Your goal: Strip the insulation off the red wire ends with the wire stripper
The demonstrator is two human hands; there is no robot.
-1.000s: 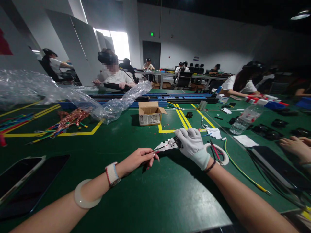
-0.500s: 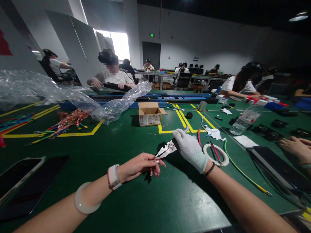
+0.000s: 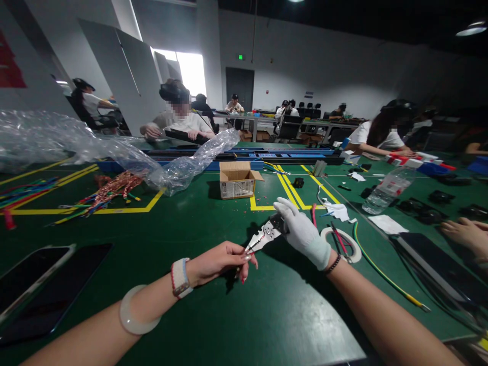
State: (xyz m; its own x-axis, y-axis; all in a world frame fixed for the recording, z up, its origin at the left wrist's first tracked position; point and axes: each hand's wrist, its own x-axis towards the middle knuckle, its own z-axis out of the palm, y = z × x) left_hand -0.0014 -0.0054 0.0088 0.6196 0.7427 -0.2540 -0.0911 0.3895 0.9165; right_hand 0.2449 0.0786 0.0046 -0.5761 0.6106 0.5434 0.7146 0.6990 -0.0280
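Slanting over the green tabletop is a pair of wire strippers with flat silver jaws and dark handles. My right hand, in a pale glove, is around the handles, its fingers fairly straight and covering most of them. My bare left hand pinches at the nose of the jaws with thumb and forefinger, its other fingers loosely curled. Anything small between those fingertips is hidden. Just beyond the hands stands an open cardboard box, with tiny scraps beside it.
Left lie two phones, copper-coloured wires and crumpled plastic wrap. Right are a tape roll, a yellow-green cable, a plastic bottle and a co-worker's hand. Another person sits across the table.
My right hand's fingers have straightened, and the grey handle end that showed above them is no longer visible. The left hand keeps its pinch at the nose. The view has shifted slightly.
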